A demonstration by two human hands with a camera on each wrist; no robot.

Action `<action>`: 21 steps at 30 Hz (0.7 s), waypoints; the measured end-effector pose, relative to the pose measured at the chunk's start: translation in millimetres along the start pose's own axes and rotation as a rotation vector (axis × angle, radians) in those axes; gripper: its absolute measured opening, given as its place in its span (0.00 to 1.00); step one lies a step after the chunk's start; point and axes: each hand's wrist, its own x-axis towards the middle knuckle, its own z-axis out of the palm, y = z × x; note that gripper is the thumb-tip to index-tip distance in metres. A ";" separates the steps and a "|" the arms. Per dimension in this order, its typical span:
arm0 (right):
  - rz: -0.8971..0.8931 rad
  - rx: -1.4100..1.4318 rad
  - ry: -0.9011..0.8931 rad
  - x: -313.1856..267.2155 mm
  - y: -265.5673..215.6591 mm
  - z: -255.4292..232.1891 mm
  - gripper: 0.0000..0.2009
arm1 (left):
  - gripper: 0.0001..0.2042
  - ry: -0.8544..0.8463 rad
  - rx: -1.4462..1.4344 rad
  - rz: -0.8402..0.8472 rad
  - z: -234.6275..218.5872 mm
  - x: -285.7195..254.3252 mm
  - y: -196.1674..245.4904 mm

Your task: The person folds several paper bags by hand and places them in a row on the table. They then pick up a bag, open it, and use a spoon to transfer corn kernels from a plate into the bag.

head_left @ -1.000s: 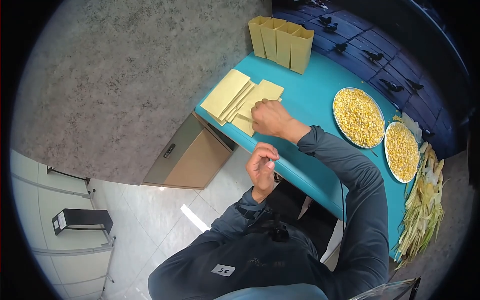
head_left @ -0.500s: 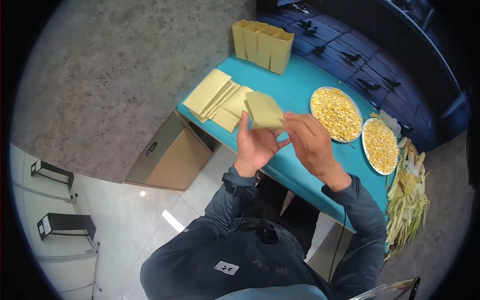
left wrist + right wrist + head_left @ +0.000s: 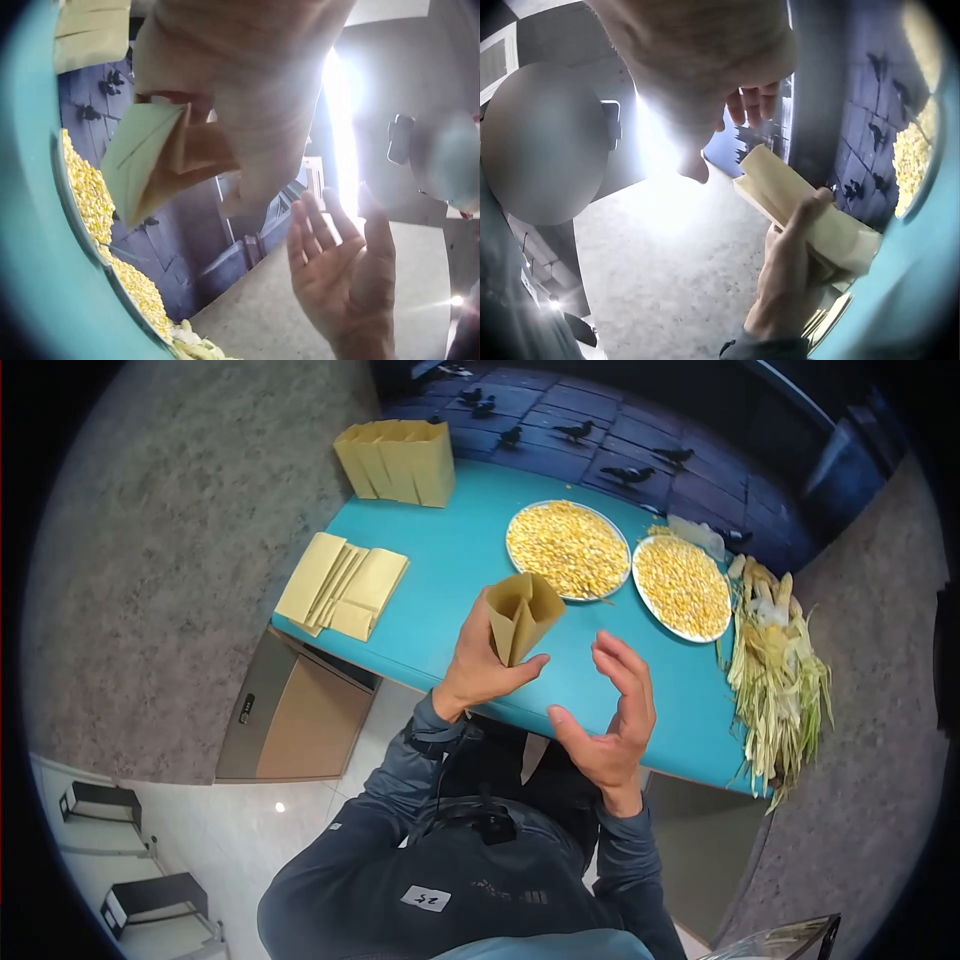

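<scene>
A brown paper bag [image 3: 520,622] stands with its mouth spread apart in my left hand [image 3: 475,668], held over the front part of the turquoise table [image 3: 430,560]. In the right wrist view, the left thumb lies along one side of the paper bag [image 3: 832,232] and the other fingers are behind it. My right hand [image 3: 612,735] is to the right of the bag and apart from it, palm turned inward, fingers loosely bent with nothing in them. A stack of flat folded paper bags [image 3: 340,585] lies at the table's left end.
Several opened paper bags [image 3: 400,465] stand in a row at the back left. Two plates of corn kernels, one nearer the middle [image 3: 568,548] and one further right [image 3: 683,586], sit behind the hands. Corn husks [image 3: 775,680] hang over the right end of the table.
A flat bag was taken from the stack by the right hand and passed to the left. The bag has opened up, the right hand has let go, and both hands are further right along the table.
</scene>
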 end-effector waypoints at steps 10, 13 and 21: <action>-0.226 -0.294 -0.231 19.6 19.2 -17.6 0.26 | 0.44 -0.165 0.698 0.432 -0.2 3.3 28.2; -0.169 -0.210 -0.227 8.6 20.8 -12.8 0.22 | 0.44 -0.253 0.748 0.423 -0.9 0.0 33.7; -0.103 -0.187 -0.158 -6.7 25.9 -19.6 0.16 | 0.52 -0.419 0.710 0.317 -7.2 6.6 38.4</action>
